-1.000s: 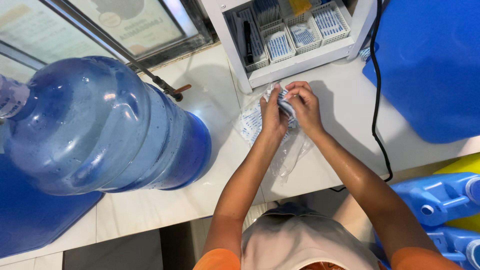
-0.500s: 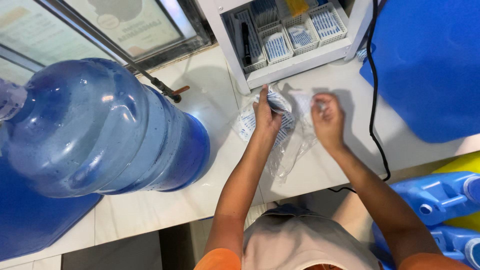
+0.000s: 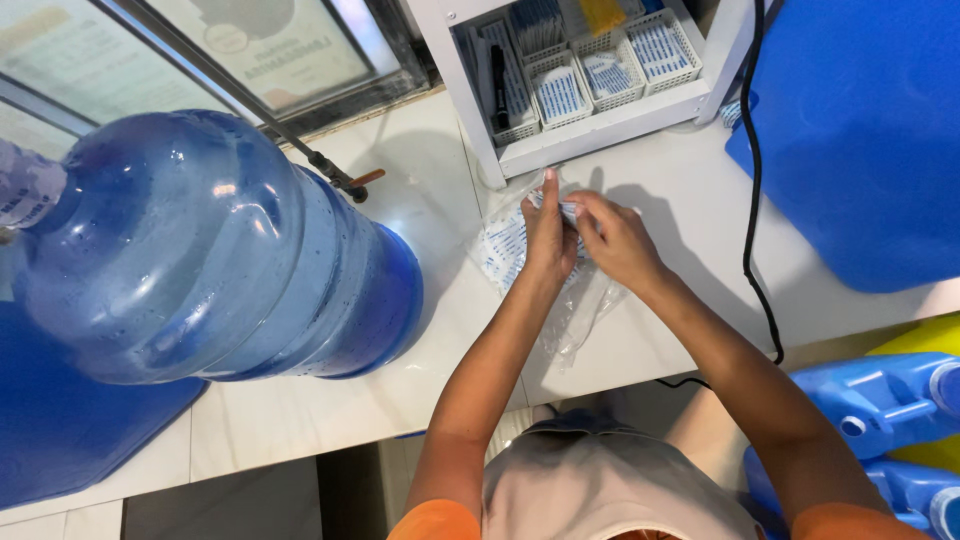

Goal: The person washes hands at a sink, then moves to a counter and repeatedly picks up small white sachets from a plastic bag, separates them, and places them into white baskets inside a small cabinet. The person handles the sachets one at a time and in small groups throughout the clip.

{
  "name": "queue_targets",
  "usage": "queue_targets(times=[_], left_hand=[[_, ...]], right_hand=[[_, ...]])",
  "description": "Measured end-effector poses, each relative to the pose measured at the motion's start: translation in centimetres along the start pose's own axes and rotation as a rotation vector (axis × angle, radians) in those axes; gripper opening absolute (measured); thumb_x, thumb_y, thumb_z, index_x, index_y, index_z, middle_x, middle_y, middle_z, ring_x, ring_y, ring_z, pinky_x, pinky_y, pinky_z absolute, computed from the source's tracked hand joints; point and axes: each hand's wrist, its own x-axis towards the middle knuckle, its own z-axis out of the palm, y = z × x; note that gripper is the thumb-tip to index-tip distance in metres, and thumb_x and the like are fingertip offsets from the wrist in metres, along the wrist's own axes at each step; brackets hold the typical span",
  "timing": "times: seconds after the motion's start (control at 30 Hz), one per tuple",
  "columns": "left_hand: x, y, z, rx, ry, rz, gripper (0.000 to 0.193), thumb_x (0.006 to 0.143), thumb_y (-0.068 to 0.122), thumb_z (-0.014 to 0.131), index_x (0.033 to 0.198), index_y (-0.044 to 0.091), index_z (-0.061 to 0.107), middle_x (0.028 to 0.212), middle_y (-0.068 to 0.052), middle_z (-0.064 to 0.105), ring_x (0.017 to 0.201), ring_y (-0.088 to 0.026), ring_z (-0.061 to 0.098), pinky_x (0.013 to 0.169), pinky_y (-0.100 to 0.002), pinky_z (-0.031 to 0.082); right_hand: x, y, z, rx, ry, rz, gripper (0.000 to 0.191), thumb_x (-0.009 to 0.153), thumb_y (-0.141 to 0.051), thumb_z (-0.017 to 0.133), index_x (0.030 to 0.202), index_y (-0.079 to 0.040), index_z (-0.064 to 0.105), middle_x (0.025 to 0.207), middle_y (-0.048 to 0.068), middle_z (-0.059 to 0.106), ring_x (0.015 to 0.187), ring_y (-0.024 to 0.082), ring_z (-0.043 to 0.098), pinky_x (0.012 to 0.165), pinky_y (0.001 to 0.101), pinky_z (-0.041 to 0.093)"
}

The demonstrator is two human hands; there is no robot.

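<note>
On the white counter (image 3: 420, 210) lies a clear plastic bag (image 3: 580, 310) of small white-and-blue printed seals. My left hand (image 3: 548, 238) rests on the bag's top and pinches a small stack of the seals (image 3: 502, 250). My right hand (image 3: 618, 240) meets it from the right, fingertips closed on the same seal at the bag's mouth. A large blue water jug (image 3: 210, 250) stands on the counter to the left of my hands, its capped neck at the far left.
A white shelf unit (image 3: 590, 120) with small baskets of seals stands behind my hands. A black cable (image 3: 752, 200) runs down the counter's right side. A big blue container (image 3: 860, 130) sits at the right, blue jugs (image 3: 880, 400) below, and a blue mat (image 3: 60, 430) at the left.
My right hand moved away to the right half a second ago, then came back to meet my left hand at the bag's mouth. The jug has not moved.
</note>
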Motion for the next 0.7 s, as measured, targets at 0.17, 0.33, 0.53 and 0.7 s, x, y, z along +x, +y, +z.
queue_targets(times=[0.17,0.33,0.53,0.7], left_hand=[[-0.1,0.4,0.3,-0.085,0.02,0.028,0.067,0.085,0.027,0.077,0.133,0.015,0.033,0.108,-0.01,0.057,0.087,-0.015,0.062,0.066,-0.028,0.056],[0.0,0.3,1.1,-0.159,-0.072,0.121,0.063,0.096,0.027,0.079,0.13,0.002,0.033,0.105,-0.011,0.054,0.088,-0.018,0.061,0.071,-0.032,0.057],[-0.5,0.5,1.7,0.086,0.016,0.036,0.053,0.086,0.024,0.078,0.124,0.015,0.041,0.104,-0.006,0.058,0.089,-0.015,0.059,0.069,-0.033,0.053],[-0.2,0.9,1.4,0.014,-0.018,0.008,0.042,0.088,0.023,0.073,0.117,0.008,0.048,0.104,-0.008,0.06,0.089,-0.017,0.062,0.069,-0.035,0.057]], right_hand=[[-0.5,-0.1,0.3,-0.007,0.141,-0.219,0.031,0.102,-0.002,0.053,0.132,-0.001,0.062,0.14,0.02,0.06,0.126,0.035,0.064,0.102,0.0393,0.054],[-1.1,1.0,1.6,-0.045,0.14,-0.334,0.036,0.102,0.0,0.054,0.137,0.005,0.061,0.137,0.021,0.049,0.125,0.035,0.056,0.104,0.0404,0.049],[-0.1,3.5,2.3,0.207,0.293,0.006,0.022,0.11,-0.009,0.055,0.123,0.001,0.069,0.127,0.013,0.052,0.118,0.025,0.058,0.102,0.0335,0.048],[-0.3,4.1,2.3,0.435,0.242,0.04,0.032,0.112,-0.015,0.045,0.139,-0.002,0.056,0.137,0.01,0.054,0.127,0.02,0.054,0.109,0.0302,0.044]])
